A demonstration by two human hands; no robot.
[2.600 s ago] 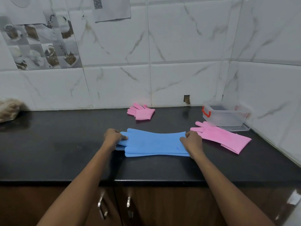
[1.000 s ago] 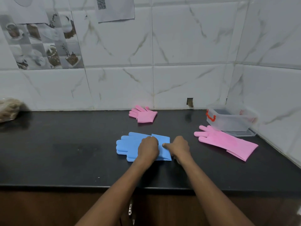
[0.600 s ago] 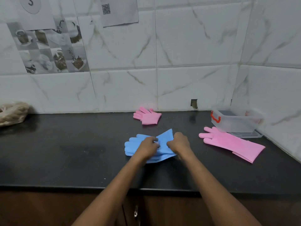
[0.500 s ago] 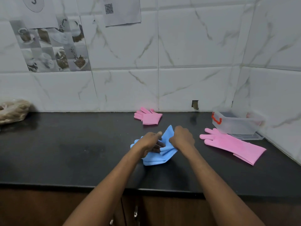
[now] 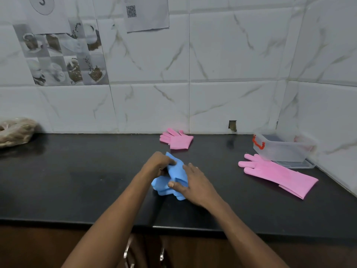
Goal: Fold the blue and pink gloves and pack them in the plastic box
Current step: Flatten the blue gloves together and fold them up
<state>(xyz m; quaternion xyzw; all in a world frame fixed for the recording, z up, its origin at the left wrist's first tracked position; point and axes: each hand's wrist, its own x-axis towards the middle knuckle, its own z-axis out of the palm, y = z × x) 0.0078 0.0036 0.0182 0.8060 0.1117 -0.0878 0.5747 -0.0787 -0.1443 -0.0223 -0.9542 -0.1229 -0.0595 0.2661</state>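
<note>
Folding looks roughly midway. The blue gloves (image 5: pixel 169 179) sit bunched at the centre of the worktop (image 5: pixel 77 180), only partly doubled over. The left hand (image 5: pixel 156 165) curls its fingers round their upper edge, and the right hand (image 5: pixel 194 183) lies over their right side with fingers stretched out and the thumb pressing down. A small folded pink bundle (image 5: pixel 176 140) rests by the back wall, just above centre. At the right, long pink gloves (image 5: pixel 278 175) lie flat and unfolded, so they probably come next. Nothing appears packed yet. The plastic box (image 5: pixel 282 148), with a red clasp (image 5: pixel 258 145), stands open in the right corner on what seems to be its lid (image 5: pixel 295 165). No glove shows through its cloudy walls, though they blur the inside.
</note>
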